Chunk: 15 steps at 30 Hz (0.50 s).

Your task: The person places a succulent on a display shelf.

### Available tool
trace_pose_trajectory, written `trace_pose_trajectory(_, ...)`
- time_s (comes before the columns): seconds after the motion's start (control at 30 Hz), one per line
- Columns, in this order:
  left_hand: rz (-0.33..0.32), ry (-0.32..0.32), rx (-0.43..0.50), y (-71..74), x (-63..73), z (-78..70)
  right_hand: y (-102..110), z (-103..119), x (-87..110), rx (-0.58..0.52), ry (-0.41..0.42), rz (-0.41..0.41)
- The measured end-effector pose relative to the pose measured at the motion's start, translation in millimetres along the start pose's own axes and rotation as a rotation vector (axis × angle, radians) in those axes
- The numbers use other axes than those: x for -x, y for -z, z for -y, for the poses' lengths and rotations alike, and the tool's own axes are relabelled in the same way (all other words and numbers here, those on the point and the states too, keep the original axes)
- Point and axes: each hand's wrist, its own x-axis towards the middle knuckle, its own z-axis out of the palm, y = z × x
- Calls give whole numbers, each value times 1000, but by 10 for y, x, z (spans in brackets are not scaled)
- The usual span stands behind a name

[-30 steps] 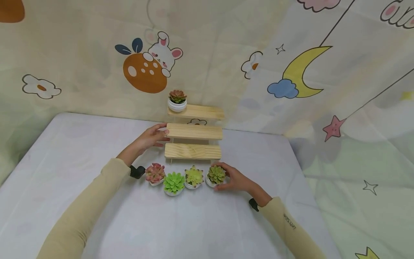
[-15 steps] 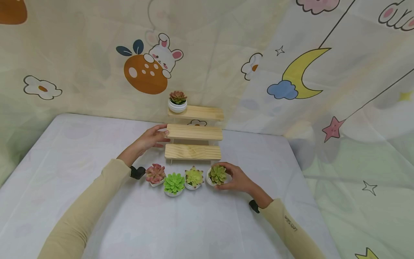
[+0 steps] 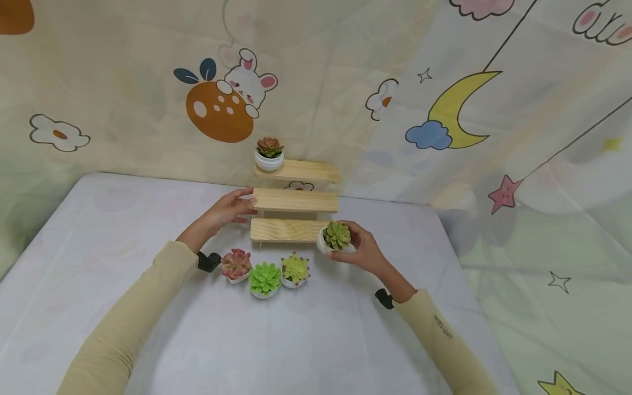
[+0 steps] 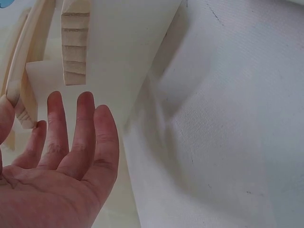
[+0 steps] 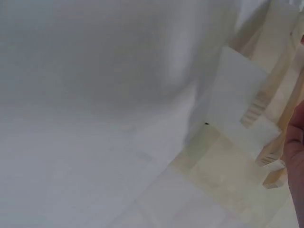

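My right hand grips a white-potted green succulent from its right side, in front of the lowest board's right end. In the right wrist view only part of that hand shows at the right edge, and the pot is hidden. A three-step wooden display stand stands at the back of the table. My left hand pinches the left end of its middle board between thumb and a finger; the left wrist view shows the other fingers extended apart. A reddish succulent sits on the top board's left end.
A pink succulent, a bright green succulent and a yellow-green succulent stand in white pots before the stand. The white-covered table meets a printed cloth backdrop behind.
My right hand has lifted the green succulent off the table and moved it away from me, up to the lowest board. My left hand stays at the stand.
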Motion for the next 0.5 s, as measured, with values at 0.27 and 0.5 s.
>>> trace_pose_trajectory(0.27, 7, -1, 16, -6, -18, 22, -31, 208, -366, 3, -27, -108)
trace_pose_trajectory(0.5, -1, 5, 14, 10, -19, 19, -33, 410, -753, -31, -47, -205)
